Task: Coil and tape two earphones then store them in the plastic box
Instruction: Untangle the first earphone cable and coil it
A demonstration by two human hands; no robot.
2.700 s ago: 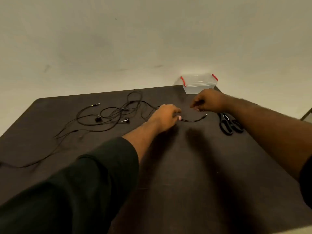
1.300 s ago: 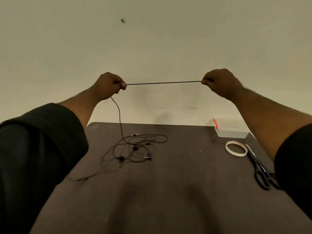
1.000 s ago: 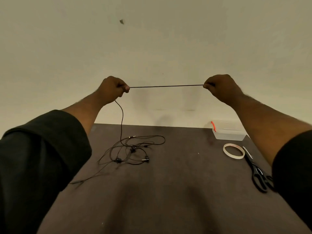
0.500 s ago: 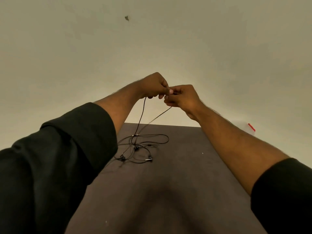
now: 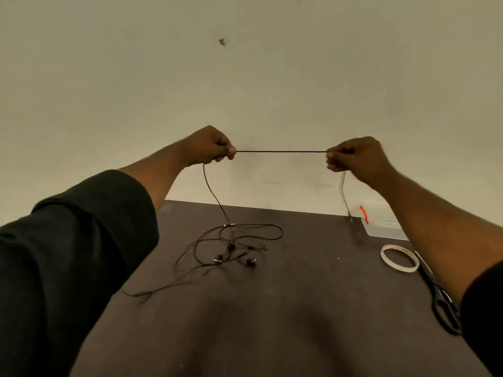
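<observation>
Head view: left hand [image 5: 211, 146] and right hand [image 5: 351, 156] each pinched the earphone cord [image 5: 281, 152], fingers clamped, cord taut. Best practice: equal loops, steady tension, avoiding the tangle [image 5: 231, 246] on the surface [image 5: 299, 308].

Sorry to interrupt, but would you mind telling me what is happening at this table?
A person's left hand and right hand pinch a thin black earphone cable, pulled taut above the dark table. The rest lies tangled on the tabletop. The white tape roll, black scissors and clear plastic box wait at the right, untouched.

Head-worn view faces forward, down over the table [image 5: 299, 308].
</observation>
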